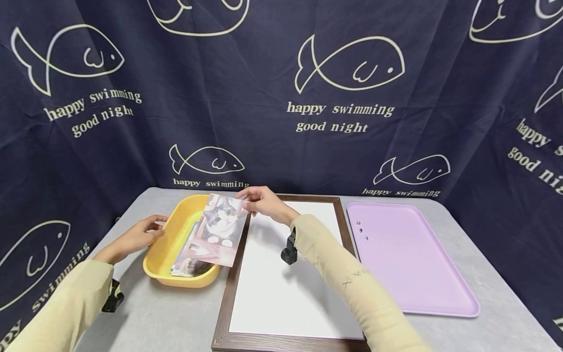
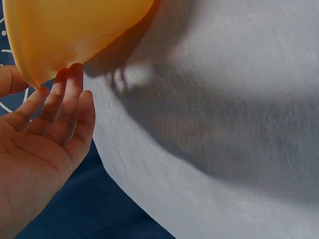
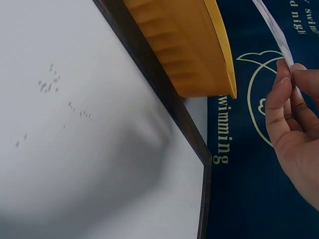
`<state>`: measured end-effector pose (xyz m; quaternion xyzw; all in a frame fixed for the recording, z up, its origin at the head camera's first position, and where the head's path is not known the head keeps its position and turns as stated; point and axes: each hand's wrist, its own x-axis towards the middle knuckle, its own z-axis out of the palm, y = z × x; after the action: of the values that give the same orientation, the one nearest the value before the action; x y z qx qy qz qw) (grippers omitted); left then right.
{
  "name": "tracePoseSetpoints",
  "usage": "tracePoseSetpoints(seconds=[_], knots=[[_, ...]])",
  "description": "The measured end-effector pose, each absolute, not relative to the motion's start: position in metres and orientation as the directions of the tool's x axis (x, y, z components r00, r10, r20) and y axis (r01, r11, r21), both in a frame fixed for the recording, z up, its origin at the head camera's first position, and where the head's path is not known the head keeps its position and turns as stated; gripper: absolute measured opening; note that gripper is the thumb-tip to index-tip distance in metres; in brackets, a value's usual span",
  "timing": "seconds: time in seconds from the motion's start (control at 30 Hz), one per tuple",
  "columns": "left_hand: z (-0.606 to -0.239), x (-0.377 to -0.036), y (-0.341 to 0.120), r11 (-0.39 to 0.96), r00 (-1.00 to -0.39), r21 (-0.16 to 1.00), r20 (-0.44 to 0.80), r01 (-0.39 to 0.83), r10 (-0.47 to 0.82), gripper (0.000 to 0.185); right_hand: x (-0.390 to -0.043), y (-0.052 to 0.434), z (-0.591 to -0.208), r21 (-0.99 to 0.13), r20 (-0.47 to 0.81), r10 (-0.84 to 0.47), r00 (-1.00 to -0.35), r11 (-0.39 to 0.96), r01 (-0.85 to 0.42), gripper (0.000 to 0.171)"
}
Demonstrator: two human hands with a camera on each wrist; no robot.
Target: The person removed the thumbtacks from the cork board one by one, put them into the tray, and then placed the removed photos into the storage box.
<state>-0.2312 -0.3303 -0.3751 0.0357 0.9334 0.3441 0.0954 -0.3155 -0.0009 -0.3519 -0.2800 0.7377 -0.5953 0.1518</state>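
The right hand [image 1: 264,201] has a pinching grip on the cat photo [image 1: 218,230] by its top corner, holding it over the yellow tub [image 1: 164,244]. The left hand [image 1: 138,237], fingers spread, steadies the tub's rim at nine o'clock. It looks mid-lift; next, I'd judge, the photo swings toward three o'clock onto the framed board [image 1: 281,293].

Both arms in long sleeves, pale beige-yellow, soft knit-like fabric, cuffs ending at the wrists. Right sleeve [image 1: 352,278] has small dark embroidered marks on the forearm, look like "X" and a few letters, too small to read. Left sleeve [image 1: 66,308] plain. Small black camera unit strapped under each wrist: right one [image 1: 289,250], left one [image 1: 113,296]. Hands bare, no rings or watch visible.
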Motion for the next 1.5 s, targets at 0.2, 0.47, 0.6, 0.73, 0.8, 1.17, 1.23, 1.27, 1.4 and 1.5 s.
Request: tracePoseSetpoints(seconds=[0.2,0.47,0.6,0.73,0.8,1.17,1.23,1.27,1.4,1.5], knots=[[-0.375,-0.231,-0.328,0.747,-0.98,0.664,-0.139,0.013,0.141,0.045,-0.316,-0.015,-0.355,-0.963,0.106,-0.569,-0.816,0.146,-0.227,0.03],[-0.376,-0.231,-0.327,0.758,-0.977,0.653,-0.168,-0.012,0.129,0.047,-0.314,-0.035,-0.362,-0.95,0.115,-0.547,-0.829,0.182,-0.252,0.028],[-0.377,-0.23,-0.328,0.758,-0.979,0.652,-0.159,-0.006,0.129,0.047,-0.311,-0.044,-0.366,-0.945,0.122,-0.553,-0.824,0.19,-0.267,0.027],[-0.378,-0.229,-0.328,0.759,-0.98,0.651,-0.148,0.005,0.133,0.047,-0.308,-0.051,-0.368,-0.94,0.109,-0.556,-0.824,0.211,-0.267,0.027],[-0.378,-0.229,-0.328,0.762,-0.979,0.648,-0.153,0.004,0.135,0.047,-0.307,-0.054,-0.369,-0.937,0.099,-0.558,-0.824,0.226,-0.265,0.027],[-0.378,-0.231,-0.329,0.768,-0.977,0.64,-0.167,-0.004,0.135,0.047,-0.299,-0.062,-0.371,-0.882,0.105,-0.57,-0.815,0.325,-0.341,0.027],[-0.377,-0.23,-0.329,0.769,-0.977,0.639,-0.164,0.001,0.138,0.047,-0.298,-0.063,-0.371,-0.869,0.112,-0.569,-0.814,0.341,-0.358,0.026],[-0.377,-0.23,-0.33,0.77,-0.977,0.639,-0.161,0.005,0.14,0.047,-0.297,-0.063,-0.371,-0.862,0.114,-0.569,-0.815,0.352,-0.366,0.025],[-0.376,-0.23,-0.33,0.771,-0.978,0.636,-0.146,0.021,0.147,0.046,-0.296,-0.065,-0.371,-0.84,0.116,-0.562,-0.819,0.385,-0.383,0.025],[-0.376,-0.23,-0.33,0.776,-0.978,0.631,-0.156,0.01,0.14,0.046,-0.297,-0.065,-0.371,-0.818,0.126,-0.559,-0.82,0.408,-0.404,0.026]])
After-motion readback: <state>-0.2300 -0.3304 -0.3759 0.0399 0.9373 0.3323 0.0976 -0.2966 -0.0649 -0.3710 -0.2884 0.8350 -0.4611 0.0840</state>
